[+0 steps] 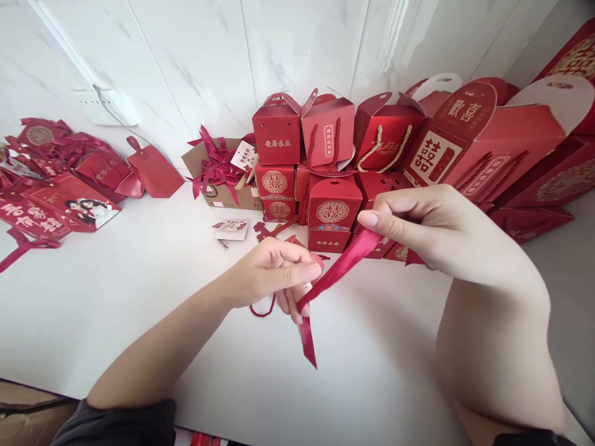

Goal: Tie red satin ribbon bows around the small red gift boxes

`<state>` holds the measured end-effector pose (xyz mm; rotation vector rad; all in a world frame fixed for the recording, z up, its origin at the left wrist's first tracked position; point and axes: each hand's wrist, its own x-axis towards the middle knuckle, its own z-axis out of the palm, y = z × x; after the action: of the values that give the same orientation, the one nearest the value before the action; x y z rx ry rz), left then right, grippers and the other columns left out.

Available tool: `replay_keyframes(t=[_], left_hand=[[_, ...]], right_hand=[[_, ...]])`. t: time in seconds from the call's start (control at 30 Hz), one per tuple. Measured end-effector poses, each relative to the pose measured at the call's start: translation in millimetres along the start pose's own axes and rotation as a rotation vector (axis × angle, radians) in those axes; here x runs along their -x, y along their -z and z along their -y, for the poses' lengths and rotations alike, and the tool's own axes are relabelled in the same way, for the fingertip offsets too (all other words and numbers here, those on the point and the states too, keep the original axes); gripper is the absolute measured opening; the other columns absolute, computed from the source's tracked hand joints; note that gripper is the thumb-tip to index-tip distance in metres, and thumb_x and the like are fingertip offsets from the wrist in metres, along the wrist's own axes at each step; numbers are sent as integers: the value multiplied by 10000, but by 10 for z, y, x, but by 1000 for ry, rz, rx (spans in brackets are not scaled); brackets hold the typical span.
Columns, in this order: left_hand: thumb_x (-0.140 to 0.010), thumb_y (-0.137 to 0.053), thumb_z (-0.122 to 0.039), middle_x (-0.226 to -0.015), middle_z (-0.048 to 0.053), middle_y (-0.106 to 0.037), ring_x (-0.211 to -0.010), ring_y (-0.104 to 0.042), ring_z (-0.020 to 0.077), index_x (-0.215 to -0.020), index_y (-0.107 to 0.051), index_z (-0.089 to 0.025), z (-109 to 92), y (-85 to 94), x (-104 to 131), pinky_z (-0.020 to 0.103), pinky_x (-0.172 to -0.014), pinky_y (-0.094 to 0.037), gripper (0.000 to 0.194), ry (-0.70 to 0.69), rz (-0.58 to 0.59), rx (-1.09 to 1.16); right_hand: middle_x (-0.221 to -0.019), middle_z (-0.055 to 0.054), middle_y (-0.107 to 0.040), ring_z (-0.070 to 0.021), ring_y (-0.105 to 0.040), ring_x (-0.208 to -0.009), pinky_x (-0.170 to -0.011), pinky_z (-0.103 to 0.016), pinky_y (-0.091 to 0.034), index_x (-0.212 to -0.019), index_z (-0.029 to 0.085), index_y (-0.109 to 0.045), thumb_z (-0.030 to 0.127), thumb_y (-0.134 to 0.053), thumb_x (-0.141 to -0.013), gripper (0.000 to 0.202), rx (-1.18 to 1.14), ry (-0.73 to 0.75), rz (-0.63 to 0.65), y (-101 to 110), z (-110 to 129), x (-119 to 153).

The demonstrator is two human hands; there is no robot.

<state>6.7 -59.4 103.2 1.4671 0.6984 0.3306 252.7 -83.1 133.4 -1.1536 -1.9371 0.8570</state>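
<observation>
A dark pink ribbon stretches slantwise between my two hands above the white table. My right hand pinches its upper end between thumb and fingers. Lower and to the left, my left hand has its fingers curled, with the ribbon running through them and a loose pointed end hanging below. Part of a red item shows at the left fingertips, mostly hidden by the hand. A dark red cord loop hangs beneath the left hand.
Red gift boxes are stacked along the tiled wall, centre to right. A cardboard box holds pink ribbons. A printed card lies on the white table. Red boxes are heaped at the left, below a wall socket.
</observation>
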Motion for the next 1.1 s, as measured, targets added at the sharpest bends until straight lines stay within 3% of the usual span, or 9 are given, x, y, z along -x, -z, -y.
replay_keyframes(t=[0.13, 0.27, 0.33, 0.47, 0.6, 0.8, 0.93, 1.07, 1.1], left_hand=[[-885, -603, -432, -593, 33, -700, -474, -677, 135, -727, -594, -133, -49, -14, 23, 153, -384, -448, 338, 68, 43, -70], [-893, -598, -371, -615, 35, -704, -460, -666, 133, -838, -643, -131, -60, -34, 39, 134, -322, -364, 250, 120, 38, -180], [-907, -564, -299, -628, 36, -711, -461, -664, 131, -883, -651, -135, -51, -40, 50, 142, -340, -398, 187, 127, 48, -175], [-824, -538, -91, -799, 53, -752, -499, -680, 109, -832, -675, -134, 4, -29, 66, 150, -418, -485, 143, 48, 51, -176], [-719, -536, 19, -953, 74, -744, -518, -680, 88, -700, -676, -112, 43, -16, 64, 135, -423, -478, 193, -77, 34, -226], [-799, -594, -64, -936, 121, -752, -811, -723, 196, -860, -766, -119, 13, 14, 62, 178, -501, -536, 190, -217, 21, -220], [-790, -712, -187, -841, 118, -763, -686, -693, 171, -887, -790, -131, -4, 36, 61, 214, -527, -544, 136, -275, 46, -279], [-775, -735, -227, -829, 123, -774, -734, -717, 208, -810, -803, -170, -33, -7, 95, 278, -647, -588, 96, -274, 150, -260], [-745, -763, -251, -808, 120, -773, -731, -720, 216, -772, -804, -184, -44, -25, 112, 284, -644, -592, 83, -243, 127, -224]], right_hand=[[-529, 46, -355, -82, -307, -462, -443, -260, -251, -582, 192, -494, 510, -631, -860, 444, 55, 39, 36, 35, -7, 18], [-551, 31, -374, -107, -323, -512, -473, -273, -265, -601, 195, -517, 513, -622, -862, 425, 114, 86, 85, 33, -31, 23], [-565, 29, -377, -111, -319, -529, -485, -273, -263, -615, 194, -523, 497, -614, -874, 409, 131, 90, 98, 33, -45, 19], [-570, 34, -379, -103, -315, -524, -482, -262, -262, -627, 190, -528, 477, -605, -887, 395, 121, 79, 110, 57, -75, 15], [-556, 36, -397, -89, -317, -493, -456, -252, -261, -627, 186, -525, 476, -610, -884, 396, 113, 66, 106, 74, -78, 15], [-499, 32, -406, -96, -346, -439, -417, -272, -267, -634, 198, -546, 513, -617, -868, 398, 119, 19, 34, 117, -83, 18], [-517, 20, -387, -105, -314, -458, -408, -281, -235, -607, 206, -514, 522, -627, -855, 417, 170, 28, -32, 179, -138, 10], [-511, 27, -358, -103, -302, -453, -419, -284, -229, -576, 205, -449, 538, -618, -855, 466, 134, 24, -2, 193, -214, -45], [-510, 30, -360, -102, -305, -451, -421, -282, -231, -575, 205, -441, 540, -614, -858, 471, 130, 18, 0, 188, -239, -66]])
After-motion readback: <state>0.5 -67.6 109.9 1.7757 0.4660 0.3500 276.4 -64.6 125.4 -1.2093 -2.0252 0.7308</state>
